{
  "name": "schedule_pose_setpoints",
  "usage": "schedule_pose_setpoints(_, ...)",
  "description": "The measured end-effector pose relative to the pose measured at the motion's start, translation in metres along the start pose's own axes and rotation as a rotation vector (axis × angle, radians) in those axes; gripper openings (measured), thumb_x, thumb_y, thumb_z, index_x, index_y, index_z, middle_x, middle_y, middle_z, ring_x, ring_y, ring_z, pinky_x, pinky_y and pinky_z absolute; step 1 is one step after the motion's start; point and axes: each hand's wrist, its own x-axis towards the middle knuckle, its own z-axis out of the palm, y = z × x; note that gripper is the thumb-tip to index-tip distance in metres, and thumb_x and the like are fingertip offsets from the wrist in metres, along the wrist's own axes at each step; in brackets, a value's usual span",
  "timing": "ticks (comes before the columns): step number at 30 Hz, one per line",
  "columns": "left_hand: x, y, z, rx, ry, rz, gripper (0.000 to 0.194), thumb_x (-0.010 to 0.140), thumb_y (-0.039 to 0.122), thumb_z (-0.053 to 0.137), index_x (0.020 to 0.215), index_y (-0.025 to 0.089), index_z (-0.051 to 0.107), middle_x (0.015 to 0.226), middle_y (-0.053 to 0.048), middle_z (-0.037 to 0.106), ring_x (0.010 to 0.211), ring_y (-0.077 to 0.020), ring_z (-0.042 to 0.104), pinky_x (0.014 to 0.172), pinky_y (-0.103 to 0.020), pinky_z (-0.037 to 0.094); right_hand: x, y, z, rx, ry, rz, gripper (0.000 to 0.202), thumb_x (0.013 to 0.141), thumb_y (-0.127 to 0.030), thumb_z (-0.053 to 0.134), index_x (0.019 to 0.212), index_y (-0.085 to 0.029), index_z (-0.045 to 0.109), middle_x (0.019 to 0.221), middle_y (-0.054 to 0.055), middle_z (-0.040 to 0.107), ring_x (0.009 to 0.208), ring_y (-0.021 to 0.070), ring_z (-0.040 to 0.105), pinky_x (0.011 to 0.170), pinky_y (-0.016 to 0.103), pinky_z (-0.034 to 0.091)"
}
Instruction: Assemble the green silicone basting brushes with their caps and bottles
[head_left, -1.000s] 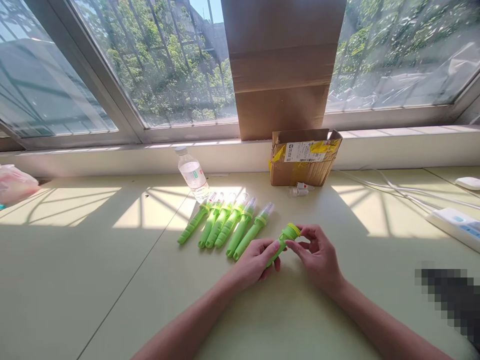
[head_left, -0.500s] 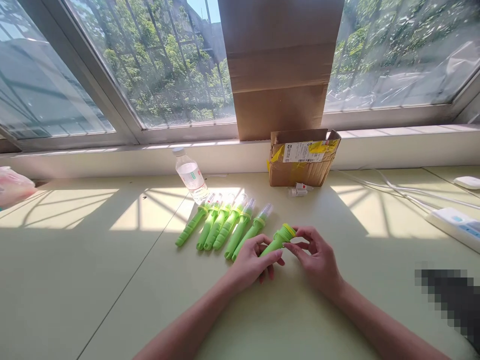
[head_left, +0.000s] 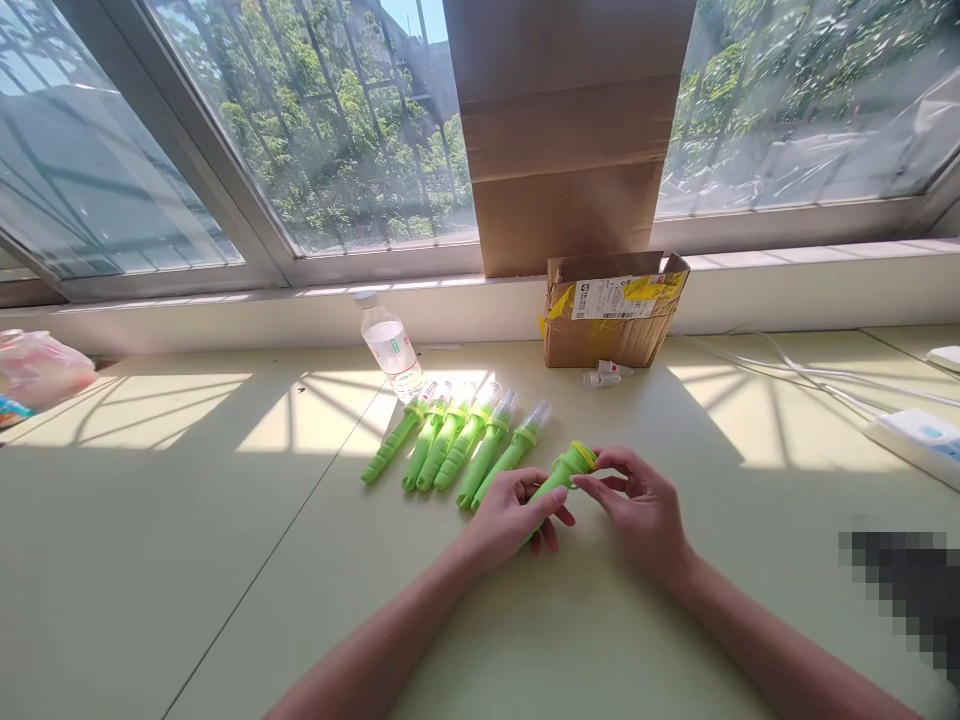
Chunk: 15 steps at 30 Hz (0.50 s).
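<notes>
My left hand is wrapped round the lower part of a green tube, whose wide top end points up and to the right. At that end, fingers of my right hand pinch the yellow rim. Just left of my hands lie several green tubes with clear caps, side by side and slanting. A clear bottle with a white cap stands behind them.
An open cardboard box stands by the window ledge, with small clear caps in front of it. A white power strip and cables lie at the right. A pink plastic bag is at the far left.
The view has shifted slightly, so the things on the table appear a little farther right. Both hands keep their hold on the green tube and its yellow rim.
</notes>
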Motion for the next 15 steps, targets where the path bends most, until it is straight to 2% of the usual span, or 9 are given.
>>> schedule_pose_setpoints(4, -0.0002, 0.0030, -0.0004, -0.015, -0.031, -0.024, 0.046, 0.083, 0.054, 0.054, 0.095, 0.011, 0.063, 0.077, -0.009, 0.070, 0.046, -0.0119, 0.059, 0.043, -0.021, 0.041, -0.0001, -0.0032, -0.0004, -0.057, -0.038, -0.024, 0.021, 0.081, -0.032, 0.071, 0.094, -0.023, 0.059, 0.097, 0.004, 0.061, 0.087, 0.0200, 0.063, 0.068, 0.032, 0.059)
schedule_pose_setpoints(7, 0.0001, 0.0037, -0.0015, -0.036, -0.068, -0.026, 0.047, 0.083, 0.058, 0.052, 0.088, 0.012, 0.061, 0.071, -0.006, 0.066, 0.046, -0.0118, 0.058, 0.041, -0.021, 0.040, 0.0001, -0.0037, -0.0007, -0.076, -0.056, -0.037, 0.021, 0.082, -0.032, 0.069, 0.098, -0.024, 0.058, 0.097, 0.003, 0.060, 0.091, 0.0204, 0.062, 0.067, 0.031, 0.059)
schedule_pose_setpoints(10, 0.0011, 0.0034, -0.0023, -0.031, -0.078, 0.007, 0.046, 0.084, 0.058, 0.049, 0.081, 0.013, 0.057, 0.062, 0.000, 0.057, 0.040, -0.0075, 0.048, 0.037, -0.019, 0.033, 0.0004, -0.0032, -0.0008, -0.073, -0.059, -0.032, 0.021, 0.082, -0.032, 0.069, 0.097, -0.024, 0.057, 0.101, 0.004, 0.059, 0.094, 0.0214, 0.062, 0.067, 0.030, 0.059)
schedule_pose_setpoints(15, 0.0008, 0.0034, -0.0008, 0.027, -0.044, 0.027, 0.040, 0.088, 0.054, 0.044, 0.079, 0.016, 0.052, 0.052, 0.006, 0.044, 0.035, -0.0045, 0.034, 0.034, -0.017, 0.026, -0.0001, -0.0039, 0.0004, -0.059, -0.074, -0.005, 0.021, 0.082, -0.033, 0.069, 0.095, -0.024, 0.055, 0.108, 0.004, 0.058, 0.097, 0.0219, 0.062, 0.066, 0.029, 0.059)
